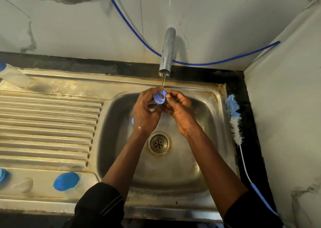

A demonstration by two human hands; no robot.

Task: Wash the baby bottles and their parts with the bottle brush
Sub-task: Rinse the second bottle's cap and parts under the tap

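So the small blue part (a screw ring or a little cap, it couldn't be told for sure) was held right under the tap, over the back of the sink, with the thin stream of water landing inside it. It was pinched from both sides: the left hand was curled round its left edge and the right hand was nipped onto the right rim with the fingertips, so neither hand was free. The bottle brush was lying on the dark ledge to the right of the sink, well apart from the hands. For this rinse to be done properly, the part would probably need to be turned slowly so the whole rim and any thread gets passed under the water, since such a thin trickle only hits one spot. A firm grip would be wise too, wet plastic being slippery and the drain sitting open in the basin under the hands. A bigger blue cap was seen on the flat strip beside the ribbed drainboard, and a clear bottle lay at the far left corner, so plenty looked to be left to wash.
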